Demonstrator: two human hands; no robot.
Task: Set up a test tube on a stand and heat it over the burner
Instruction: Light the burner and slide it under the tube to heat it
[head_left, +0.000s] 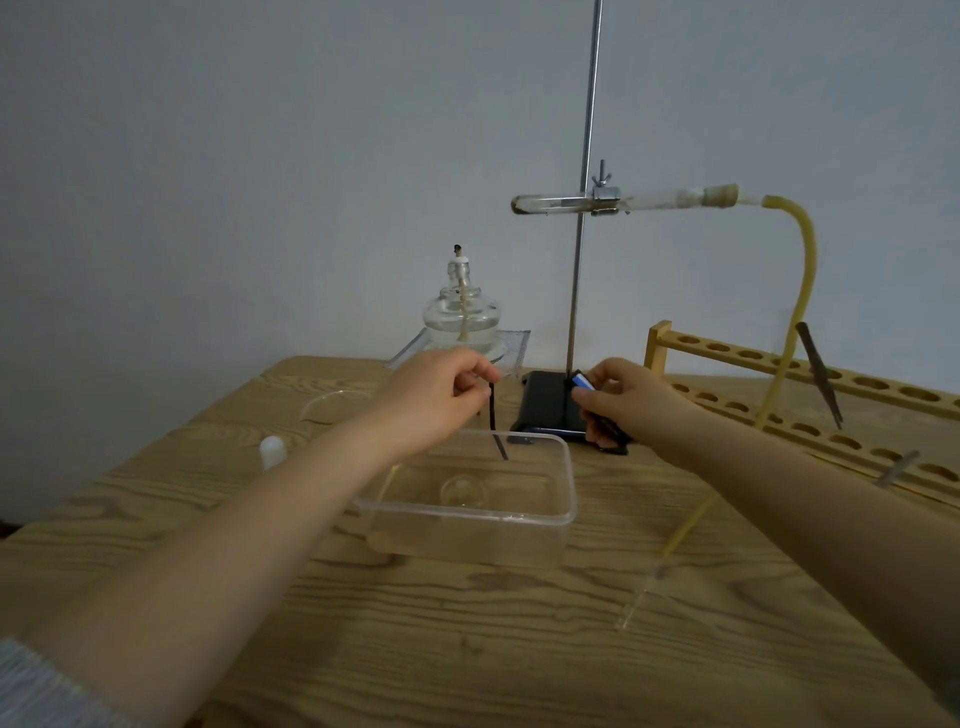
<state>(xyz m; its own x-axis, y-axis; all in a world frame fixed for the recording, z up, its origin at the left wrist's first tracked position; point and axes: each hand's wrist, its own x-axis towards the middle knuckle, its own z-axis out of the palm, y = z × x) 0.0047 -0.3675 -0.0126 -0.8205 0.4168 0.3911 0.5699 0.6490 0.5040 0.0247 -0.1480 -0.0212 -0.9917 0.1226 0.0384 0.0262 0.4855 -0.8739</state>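
One test tube (571, 203) clamped level on one stand (580, 260); one unlit burner (461, 317) on the counter (467, 623). Two hands: left hand (436, 400) pinches a dark stick (492, 405), right hand (631, 402) grips a small box (583, 383).

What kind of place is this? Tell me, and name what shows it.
Probably a simple chemistry bench, at a school or at home. A test tube is clamped on a retort stand, a glass alcohol burner sits on wire gauze, and a wooden test tube rack stands on the wooden table.
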